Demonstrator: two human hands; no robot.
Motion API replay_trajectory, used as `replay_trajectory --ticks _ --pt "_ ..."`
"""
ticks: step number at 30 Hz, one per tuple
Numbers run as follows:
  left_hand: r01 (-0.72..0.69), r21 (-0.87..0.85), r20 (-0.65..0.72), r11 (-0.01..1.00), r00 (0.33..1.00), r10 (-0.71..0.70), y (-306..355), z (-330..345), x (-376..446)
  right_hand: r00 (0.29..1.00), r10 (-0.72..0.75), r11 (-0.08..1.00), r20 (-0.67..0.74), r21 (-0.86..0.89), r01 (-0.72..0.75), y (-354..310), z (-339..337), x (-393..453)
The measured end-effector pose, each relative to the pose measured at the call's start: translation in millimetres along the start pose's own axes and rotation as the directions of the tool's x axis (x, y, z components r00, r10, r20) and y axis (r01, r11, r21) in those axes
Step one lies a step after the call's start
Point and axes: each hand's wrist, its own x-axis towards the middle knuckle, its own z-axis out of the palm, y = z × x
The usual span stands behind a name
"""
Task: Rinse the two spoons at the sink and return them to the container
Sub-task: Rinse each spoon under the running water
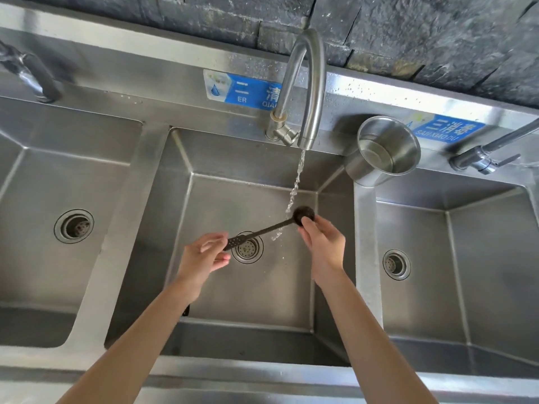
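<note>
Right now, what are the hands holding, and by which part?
One dark spoon: left hand pinches the handle end, right hand fingers on the bowl.

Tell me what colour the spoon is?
Black, in the head view: the spoon held under the running water.

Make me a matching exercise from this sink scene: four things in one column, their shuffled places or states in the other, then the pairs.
1. black spoon
2. steel container
3. middle faucet
4. left hand

A. stands on the ledge between the middle and right basins
B. running water
C. grips the handle end
D. bowl under the stream, at the right hand

Pairs: 1-D, 2-A, 3-B, 4-C
</note>
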Motion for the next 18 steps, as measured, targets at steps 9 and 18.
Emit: replay_trajectory --ticks 9,18 --pt "0.578 -0.03 0.412 0.815 0.75 -0.517 -58 62 -8 0.961 -0.274 0.914 -0.045 -0.324 0.245 -9 -32 3" --pt "0.492 -0.029 0.431 0.87 0.792 -0.433 -84 52 -8 0.997 -0.064 0.993 -0.048 -0.105 0.059 10 -54 19"
